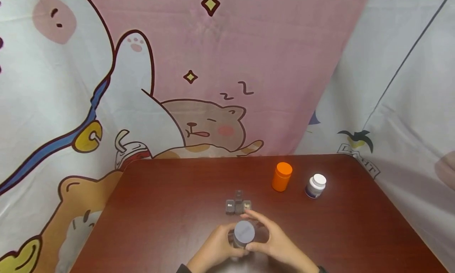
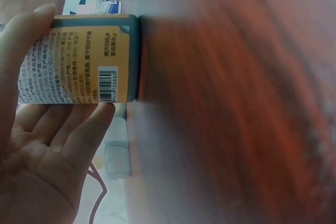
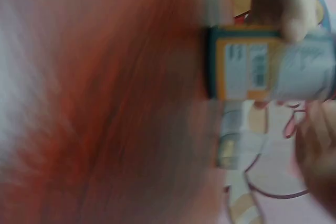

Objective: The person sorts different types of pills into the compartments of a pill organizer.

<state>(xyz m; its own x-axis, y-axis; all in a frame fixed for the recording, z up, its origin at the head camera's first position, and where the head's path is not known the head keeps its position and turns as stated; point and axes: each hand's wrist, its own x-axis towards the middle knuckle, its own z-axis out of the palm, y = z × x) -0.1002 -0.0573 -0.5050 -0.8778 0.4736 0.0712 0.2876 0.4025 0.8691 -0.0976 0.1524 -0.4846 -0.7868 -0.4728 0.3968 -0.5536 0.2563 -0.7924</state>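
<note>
Both hands are around a bottle (image 2: pixel 79 61) with a round grey lid (image 1: pixel 244 231) and an orange label with printed text and a barcode. It stands upright, its base right at the tabletop. My left hand (image 1: pixel 217 245) grips it from the left, thumb across its near side and fingers around the body. From the right, my right hand (image 1: pixel 273 241) curves around it, thumb against the near side just below the lid and fingers reaching behind. Just beyond sits a small cluster of grey boxes (image 1: pixel 238 204), two with light labels. The right wrist view is blurred.
An orange bottle (image 1: pixel 282 177) stands at the back right of the brown table (image 1: pixel 170 194). Farther right is a white bottle (image 1: pixel 315 185) with a dark lower label. A printed cloth (image 1: pixel 284 67) hangs behind the table's back edge.
</note>
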